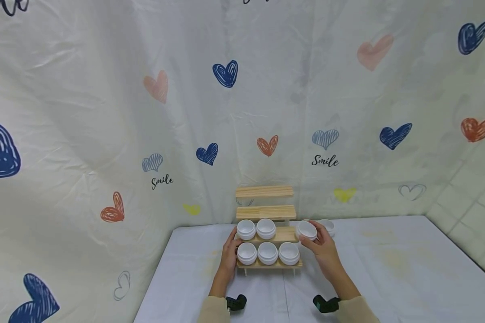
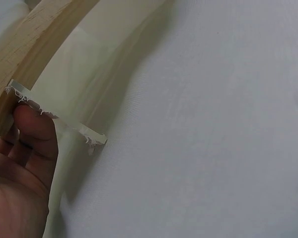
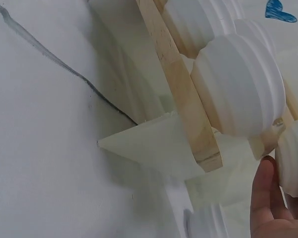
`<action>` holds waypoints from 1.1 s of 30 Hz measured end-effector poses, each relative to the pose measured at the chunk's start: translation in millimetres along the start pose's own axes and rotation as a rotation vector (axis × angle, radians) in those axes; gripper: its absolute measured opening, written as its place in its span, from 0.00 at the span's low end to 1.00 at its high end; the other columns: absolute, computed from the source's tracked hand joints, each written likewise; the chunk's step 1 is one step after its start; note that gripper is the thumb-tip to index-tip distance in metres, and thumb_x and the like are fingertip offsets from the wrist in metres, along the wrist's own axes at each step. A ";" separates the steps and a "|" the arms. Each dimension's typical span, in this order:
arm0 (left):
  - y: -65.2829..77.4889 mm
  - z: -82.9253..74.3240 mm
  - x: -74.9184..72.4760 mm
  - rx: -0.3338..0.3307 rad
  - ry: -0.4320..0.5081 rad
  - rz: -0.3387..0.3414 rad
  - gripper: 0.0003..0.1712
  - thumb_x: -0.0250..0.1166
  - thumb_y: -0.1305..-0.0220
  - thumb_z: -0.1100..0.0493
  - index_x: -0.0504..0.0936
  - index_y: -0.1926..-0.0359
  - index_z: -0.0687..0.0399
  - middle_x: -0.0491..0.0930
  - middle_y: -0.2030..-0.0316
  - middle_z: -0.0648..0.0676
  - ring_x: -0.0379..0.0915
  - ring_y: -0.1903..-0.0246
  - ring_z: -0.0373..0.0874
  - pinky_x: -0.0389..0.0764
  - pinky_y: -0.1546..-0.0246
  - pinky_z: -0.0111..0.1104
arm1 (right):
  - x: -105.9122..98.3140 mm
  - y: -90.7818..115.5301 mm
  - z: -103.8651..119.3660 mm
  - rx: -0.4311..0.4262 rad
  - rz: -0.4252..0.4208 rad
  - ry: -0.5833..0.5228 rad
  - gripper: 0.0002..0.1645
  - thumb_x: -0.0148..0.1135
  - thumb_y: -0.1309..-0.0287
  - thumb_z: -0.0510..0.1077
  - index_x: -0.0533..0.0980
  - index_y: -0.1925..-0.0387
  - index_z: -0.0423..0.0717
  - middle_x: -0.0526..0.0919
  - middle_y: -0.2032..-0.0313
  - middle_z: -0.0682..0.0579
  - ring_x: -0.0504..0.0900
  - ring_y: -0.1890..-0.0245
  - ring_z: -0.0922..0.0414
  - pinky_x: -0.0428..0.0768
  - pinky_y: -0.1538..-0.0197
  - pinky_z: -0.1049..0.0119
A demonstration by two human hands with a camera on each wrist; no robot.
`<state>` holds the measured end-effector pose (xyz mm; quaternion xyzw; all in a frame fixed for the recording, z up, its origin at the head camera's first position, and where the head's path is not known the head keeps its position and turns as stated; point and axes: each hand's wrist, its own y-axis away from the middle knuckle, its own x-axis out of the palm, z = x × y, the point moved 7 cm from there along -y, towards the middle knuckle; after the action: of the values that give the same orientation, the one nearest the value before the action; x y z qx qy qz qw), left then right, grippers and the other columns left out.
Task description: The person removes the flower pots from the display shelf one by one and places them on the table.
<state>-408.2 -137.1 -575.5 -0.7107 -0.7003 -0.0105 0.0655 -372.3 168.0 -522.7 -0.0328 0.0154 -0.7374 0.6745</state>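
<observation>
A tiered wooden stand [image 1: 283, 235] stands on the table, white bowls on its two lower steps. Three bowls [image 1: 267, 253] fill the lowest step; two more [image 1: 266, 229] sit on the left and middle of the step above. My left hand [image 1: 228, 258] grips the stand's left side; in the left wrist view its thumb lies against the underside of a wooden step [image 2: 20, 54]. With thumb and fingers, my right hand [image 1: 325, 253] holds a white bowl [image 1: 307, 230] at the right end of the second step. Whether that bowl touches the wood, I cannot tell.
Another white bowl [image 1: 328, 226] is on the table behind my right hand, partly hidden. The stand's two upper steps [image 1: 264, 192] hold no bowls. A white cloth covers the table [image 1: 388, 269], and a heart-printed curtain [image 1: 275, 107] hangs directly behind.
</observation>
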 end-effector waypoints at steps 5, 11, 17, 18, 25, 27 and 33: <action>0.5 0.9 -1.0 0.003 -0.004 0.000 0.36 0.50 0.29 0.58 0.60 0.21 0.44 0.61 0.23 0.55 0.51 0.23 0.53 0.52 0.26 0.50 | -8.2 5.7 -3.0 0.037 -0.023 0.110 0.49 0.71 0.38 0.52 0.57 0.22 0.54 0.62 0.24 0.46 0.69 0.30 0.52 0.76 0.40 0.75; 2.5 -0.5 -0.2 0.001 0.001 -0.008 0.36 0.50 0.30 0.58 0.60 0.21 0.44 0.61 0.23 0.55 0.51 0.23 0.54 0.50 0.24 0.54 | -15.6 10.1 -14.4 0.050 -0.037 0.135 0.50 0.73 0.39 0.50 0.58 0.23 0.50 0.60 0.23 0.44 0.64 0.25 0.45 0.73 0.34 0.63; 0.2 -0.2 3.1 -0.008 -0.002 -0.013 0.36 0.51 0.30 0.58 0.62 0.21 0.44 0.63 0.23 0.56 0.54 0.25 0.54 0.54 0.26 0.51 | -26.9 10.7 -27.3 0.043 -0.090 0.121 0.49 0.75 0.43 0.47 0.60 0.25 0.48 0.66 0.28 0.46 0.74 0.44 0.68 0.77 0.52 0.82; -0.2 -0.2 3.7 -0.004 -0.008 -0.008 0.36 0.51 0.30 0.58 0.61 0.21 0.44 0.62 0.23 0.56 0.54 0.24 0.54 0.54 0.26 0.51 | -28.7 10.7 -29.0 0.042 -0.098 0.119 0.49 0.76 0.43 0.46 0.60 0.25 0.47 0.66 0.29 0.47 0.74 0.47 0.72 0.76 0.52 0.82; 0.7 -1.5 1.9 -0.017 -0.024 -0.030 0.37 0.51 0.31 0.58 0.62 0.21 0.43 0.64 0.24 0.56 0.58 0.27 0.54 0.55 0.27 0.52 | -32.6 10.9 -39.1 0.065 -0.099 0.149 0.49 0.73 0.40 0.43 0.56 0.24 0.42 0.62 0.26 0.42 0.69 0.37 0.58 0.69 0.52 0.87; 1.0 -1.8 1.2 -0.017 -0.036 -0.031 0.37 0.51 0.31 0.58 0.61 0.21 0.43 0.64 0.24 0.57 0.59 0.28 0.53 0.56 0.27 0.53 | -33.4 9.9 -42.2 0.079 -0.098 0.165 0.48 0.72 0.39 0.42 0.55 0.25 0.42 0.62 0.26 0.41 0.65 0.32 0.52 0.68 0.48 0.84; 1.0 -1.7 -0.6 -0.021 -0.041 -0.038 0.37 0.51 0.31 0.57 0.62 0.21 0.44 0.63 0.24 0.57 0.59 0.27 0.55 0.55 0.26 0.55 | -34.0 4.6 -46.2 0.080 -0.073 0.196 0.47 0.69 0.37 0.40 0.53 0.25 0.39 0.59 0.26 0.37 0.57 0.25 0.44 0.57 0.23 0.46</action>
<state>-407.0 -137.9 -574.0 -0.6980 -0.7148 -0.0046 0.0432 -367.9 200.4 -570.0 0.0660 0.0504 -0.7611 0.6433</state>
